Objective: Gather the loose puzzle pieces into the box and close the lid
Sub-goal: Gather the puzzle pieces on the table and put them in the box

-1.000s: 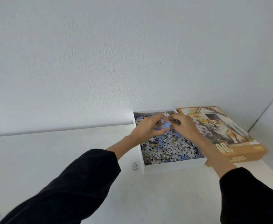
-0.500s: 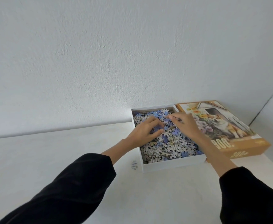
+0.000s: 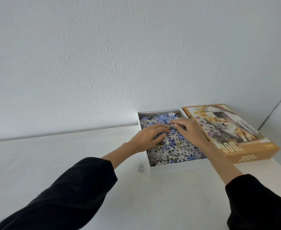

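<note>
1. Wall: white, rough plaster, filling the upper half of the view; a dark corner seam is seen at the far right.

2. Table: white top, set against the wall.

3. Left sleeve and right sleeve: black, pushed back from bare forearms, reaching in from the lower edge.

4. Lid: orange-sided, printed with a dog and flowers and the figure 300. It is laid face up on the table, just beside the right side of the box and not on it.

5. Box: white, shallow, open-topped, placed near the wall at the right of the table.

6. Puzzle pieces: heaped inside the box, blue faces and grey patterned backs mixed together.

7. Left hand: palm down over the left half of the heap, fingers spread and lightly bent, resting on the pieces; nothing is seen clasped.

8. Right hand: palm down over the far part of the heap, fingers stretched leftward and loose, their tips close to those of the left hand; no piece is seen pinched.

9. Loose piece: one grey-backed piece lying on the table, just outside the near left corner of the box.
</note>
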`<control>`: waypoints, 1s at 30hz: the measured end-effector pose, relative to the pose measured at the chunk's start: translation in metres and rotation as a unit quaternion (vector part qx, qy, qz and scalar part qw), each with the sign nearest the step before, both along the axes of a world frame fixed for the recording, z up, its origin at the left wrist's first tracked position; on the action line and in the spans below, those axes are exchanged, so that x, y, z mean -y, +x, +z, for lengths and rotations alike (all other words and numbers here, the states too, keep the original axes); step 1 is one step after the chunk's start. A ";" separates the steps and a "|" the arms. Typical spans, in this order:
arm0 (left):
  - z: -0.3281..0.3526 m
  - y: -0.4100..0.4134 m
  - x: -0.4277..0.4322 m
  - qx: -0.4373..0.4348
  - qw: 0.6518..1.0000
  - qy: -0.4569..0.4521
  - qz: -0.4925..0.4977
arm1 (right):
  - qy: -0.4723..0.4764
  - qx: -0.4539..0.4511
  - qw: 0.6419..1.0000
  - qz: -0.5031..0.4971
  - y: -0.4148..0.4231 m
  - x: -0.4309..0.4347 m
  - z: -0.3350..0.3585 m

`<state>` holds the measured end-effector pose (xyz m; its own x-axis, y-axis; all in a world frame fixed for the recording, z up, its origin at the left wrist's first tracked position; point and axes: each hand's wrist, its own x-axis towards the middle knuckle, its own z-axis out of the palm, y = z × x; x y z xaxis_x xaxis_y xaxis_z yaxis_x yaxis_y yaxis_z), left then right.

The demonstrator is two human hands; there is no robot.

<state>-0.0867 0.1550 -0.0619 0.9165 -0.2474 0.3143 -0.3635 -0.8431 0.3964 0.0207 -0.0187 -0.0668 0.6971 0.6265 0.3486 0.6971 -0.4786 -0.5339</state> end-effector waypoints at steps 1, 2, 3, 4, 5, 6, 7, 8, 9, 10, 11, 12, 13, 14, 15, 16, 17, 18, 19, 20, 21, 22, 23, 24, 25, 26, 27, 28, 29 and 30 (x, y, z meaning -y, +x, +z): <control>0.002 -0.004 -0.002 0.015 1.000 -0.019 0.003 | 0.016 0.007 1.000 -0.004 -0.002 -0.002 0.001; 0.005 -0.008 -0.006 0.036 0.998 -0.041 0.009 | 0.030 0.011 0.999 -0.004 -0.005 -0.004 0.003; 0.007 -0.012 -0.010 0.059 0.996 -0.063 0.016 | 0.040 0.010 0.999 -0.002 -0.010 -0.007 0.006; 0.010 -0.017 -0.014 0.076 0.993 -0.082 0.025 | 0.049 0.006 0.999 0.001 -0.015 -0.010 0.008; 0.013 -0.022 -0.019 0.086 0.991 -0.096 0.032 | 0.059 0.001 0.998 0.007 -0.020 -0.013 0.011; 0.016 -0.028 -0.024 0.090 0.989 -0.108 0.035 | 0.067 -0.003 0.998 0.015 -0.027 -0.017 0.014; 0.018 -0.035 -0.029 0.092 0.988 -0.119 0.037 | 0.071 -0.005 0.997 0.023 -0.034 -0.021 0.017; 0.021 -0.043 -0.035 0.091 0.987 -0.127 0.038 | 0.074 -0.007 0.997 0.032 -0.042 -0.025 0.019; 0.023 -0.052 -0.041 0.090 0.986 -0.133 0.040 | 0.075 -0.011 0.996 0.041 -0.050 -0.029 0.021; 0.024 -0.063 -0.048 0.089 0.986 -0.134 0.043 | 0.078 -0.014 0.996 0.050 -0.059 -0.034 0.023; 0.024 -0.075 -0.056 0.086 0.986 -0.132 0.047 | 0.082 -0.016 0.995 0.059 -0.068 -0.039 0.024; 0.023 -0.088 -0.064 0.081 0.987 -0.128 0.051 | 0.085 -0.017 0.994 0.069 -0.077 -0.044 0.025; 0.022 -0.102 -0.073 0.075 0.988 -0.124 0.056 | 0.087 -0.016 0.993 0.080 -0.088 -0.049 0.025; 0.019 -0.118 -0.083 0.067 0.989 -0.120 0.061 | 0.087 -0.017 0.992 0.089 -0.099 -0.053 0.025; 0.016 -0.135 -0.093 0.059 0.989 -0.115 0.068 | 0.087 -0.019 0.991 0.096 -0.110 -0.058 0.024; 0.013 -0.152 -0.104 0.051 0.989 -0.110 0.079 | 0.087 -0.022 0.991 0.102 -0.122 -0.063 0.021; 0.008 -0.170 -0.115 0.044 0.989 -0.104 0.093 | 0.085 -0.022 0.990 0.109 -0.134 -0.068 0.017; 0.003 -0.189 -0.127 0.037 0.989 -0.097 0.109 | 0.080 -0.022 0.990 0.116 -0.145 -0.072 0.011; -0.002 -0.207 -0.138 0.030 0.987 -0.090 0.127 | 0.070 -0.022 0.990 0.122 -0.156 -0.076 0.003; -0.006 -0.225 -0.148 0.024 0.985 -0.084 0.145 | 0.056 -0.023 0.990 0.124 -0.165 -0.079 -0.005; -0.010 -0.243 -0.159 0.017 0.983 -0.079 0.163 | 0.041 -0.024 0.991 0.123 -0.173 -0.081 -0.012; -0.013 -0.261 -0.169 0.011 0.981 -0.075 0.177 | 0.024 -0.024 0.993 0.117 -0.179 -0.083 -0.019; -0.016 -0.278 -0.179 0.003 0.979 -0.072 0.190 | 0.007 -0.020 0.994 0.107 -0.183 -0.084 -0.025; -0.018 -0.294 -0.189 -0.008 0.977 -0.068 0.203 | -0.007 -0.012 0.996 0.093 -0.186 -0.086 -0.030; -0.020 -0.311 -0.199 -0.020 0.974 -0.061 0.215 | -0.020 -0.001 0.997 0.074 -0.189 -0.087 -0.034; -0.021 -0.327 -0.210 -0.033 0.972 -0.053 0.227 | -0.032 0.010 0.998 0.053 -0.191 -0.088 -0.037; -0.024 -0.343 -0.220 -0.046 0.969 -0.046 0.238 | -0.044 0.018 0.998 0.031 -0.194 -0.089 -0.039; -0.026 -0.358 -0.230 -0.058 0.967 -0.039 0.245 | -0.055 0.020 0.998 0.012 -0.196 -0.090 -0.041; -0.029 -0.373 -0.238 -0.066 0.966 -0.032 0.249 | -0.066 0.018 0.998 -0.003 -0.198 -0.090 -0.043; -0.033 -0.387 -0.246 -0.071 0.965 -0.024 0.251 | -0.074 0.013 0.997 -0.017 -0.201 -0.090 -0.044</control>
